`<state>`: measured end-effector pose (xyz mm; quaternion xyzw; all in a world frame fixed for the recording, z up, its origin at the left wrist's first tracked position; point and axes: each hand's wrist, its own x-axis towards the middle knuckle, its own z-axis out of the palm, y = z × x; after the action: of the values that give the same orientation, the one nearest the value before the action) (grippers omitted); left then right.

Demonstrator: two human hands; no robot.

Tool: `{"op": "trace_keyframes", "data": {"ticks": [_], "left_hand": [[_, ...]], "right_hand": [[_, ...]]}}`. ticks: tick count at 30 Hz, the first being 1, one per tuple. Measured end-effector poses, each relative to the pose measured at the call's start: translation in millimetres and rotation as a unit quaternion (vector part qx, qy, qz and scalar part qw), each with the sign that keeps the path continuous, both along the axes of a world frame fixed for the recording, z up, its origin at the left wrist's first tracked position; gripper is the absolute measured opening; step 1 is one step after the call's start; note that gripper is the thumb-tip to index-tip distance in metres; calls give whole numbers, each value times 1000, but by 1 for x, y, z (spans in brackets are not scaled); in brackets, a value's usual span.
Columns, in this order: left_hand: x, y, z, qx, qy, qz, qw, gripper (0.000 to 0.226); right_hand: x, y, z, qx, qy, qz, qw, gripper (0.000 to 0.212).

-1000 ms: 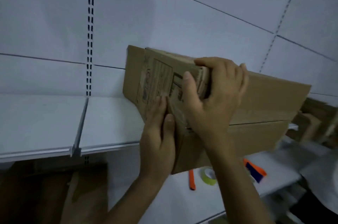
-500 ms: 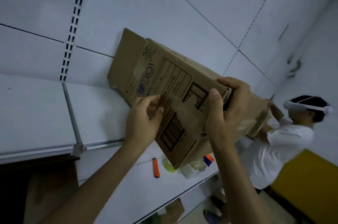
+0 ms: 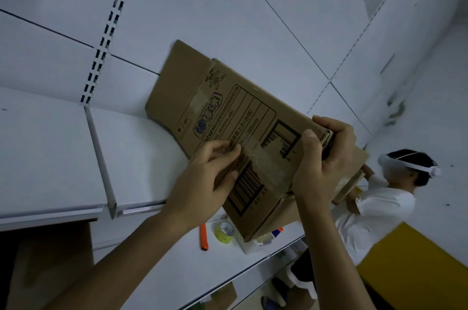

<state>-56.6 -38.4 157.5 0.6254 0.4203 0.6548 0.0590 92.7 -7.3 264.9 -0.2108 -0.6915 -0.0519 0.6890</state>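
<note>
A flattened brown cardboard box with printed labels and barcodes leans tilted over the white shelf, its far corner against the back wall. My right hand grips the box's upper right edge, thumb on the printed face and fingers wrapped over the top. My left hand is on the printed face near the barcode, its fingertips pinching at clear tape stuck there.
The upper white shelf runs to the left. On the lower shelf lie an orange marker, a roll of yellow tape and a white basket. Another person in a white shirt stands at right beside a yellow block.
The view has swung right and tilted, bringing the other person into sight. My left hand went from pressing flat on the box to picking at the tape; my right hand keeps its grip.
</note>
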Motion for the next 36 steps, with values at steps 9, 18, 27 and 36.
{"op": "trace_keyframes", "data": {"ticks": [9, 18, 27, 36], "left_hand": [[-8, 18, 19, 78, 101, 87, 988, 51], [-15, 29, 38, 134, -54, 58, 988, 16], [-6, 29, 33, 141, -64, 69, 986, 25], [-6, 27, 31, 131, -49, 50, 989, 31]], "right_hand": [[-4, 1, 2, -2, -1, 3, 1000, 16], [-5, 3, 1, 8, -3, 6, 1000, 15], [-5, 4, -1, 14, 4, -1, 1000, 15], [-5, 4, 0, 27, 6, -13, 1000, 13]]}}
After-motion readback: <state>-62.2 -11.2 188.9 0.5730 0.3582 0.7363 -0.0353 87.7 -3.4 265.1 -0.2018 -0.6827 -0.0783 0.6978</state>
